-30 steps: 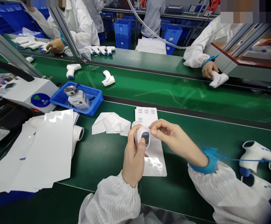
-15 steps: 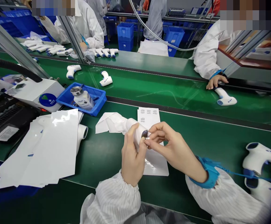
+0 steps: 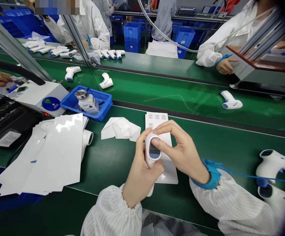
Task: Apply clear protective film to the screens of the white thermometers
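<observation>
A white infrared thermometer is gripped in my left hand, its dark display facing up toward me. My right hand is closed on the same thermometer: the thumb presses on the display, and the fingers rest at its upper edge. Beneath both hands lies a white sheet of printed labels, partly covered by them. Just left of the hands is a crumpled white cloth. A blue strap with a cord circles my right wrist.
A blue tray holds a bottle with a metal cap. White sheets partly cover another thermometer at left. More thermometers lie at right. Several ride the green belt; co-workers sit beyond it.
The thermometer has turned so its display faces me, and my right thumb has moved onto it. Thermometers on the belt shifted left. The co-worker's hand at right has left the thermometer there.
</observation>
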The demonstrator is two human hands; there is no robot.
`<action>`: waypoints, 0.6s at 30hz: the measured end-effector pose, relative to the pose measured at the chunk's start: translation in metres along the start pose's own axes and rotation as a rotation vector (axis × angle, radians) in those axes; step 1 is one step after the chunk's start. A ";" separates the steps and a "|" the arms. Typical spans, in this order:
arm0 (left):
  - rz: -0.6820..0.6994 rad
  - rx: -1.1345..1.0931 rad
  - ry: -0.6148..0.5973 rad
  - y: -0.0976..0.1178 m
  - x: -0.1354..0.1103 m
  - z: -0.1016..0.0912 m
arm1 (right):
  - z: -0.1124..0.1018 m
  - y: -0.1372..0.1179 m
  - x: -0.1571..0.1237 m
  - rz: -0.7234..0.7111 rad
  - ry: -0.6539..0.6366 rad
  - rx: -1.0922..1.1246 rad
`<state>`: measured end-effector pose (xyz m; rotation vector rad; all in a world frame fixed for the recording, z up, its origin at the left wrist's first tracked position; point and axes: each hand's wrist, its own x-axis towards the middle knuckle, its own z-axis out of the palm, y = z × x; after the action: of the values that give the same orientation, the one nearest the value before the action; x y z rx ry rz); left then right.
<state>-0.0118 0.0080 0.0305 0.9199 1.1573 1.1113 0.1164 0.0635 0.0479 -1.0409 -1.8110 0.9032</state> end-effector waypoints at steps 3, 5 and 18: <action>0.053 0.055 0.035 -0.003 -0.001 0.001 | 0.003 0.000 0.002 -0.034 0.040 0.034; 0.075 0.060 0.050 -0.004 -0.001 0.002 | 0.006 0.000 0.001 -0.022 0.020 0.062; 0.184 0.085 -0.214 -0.006 0.014 -0.027 | 0.006 0.016 0.018 0.427 -0.464 0.114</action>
<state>-0.0366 0.0202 0.0170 1.2006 0.9645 1.0868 0.1102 0.0851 0.0369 -1.2420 -1.9036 1.5964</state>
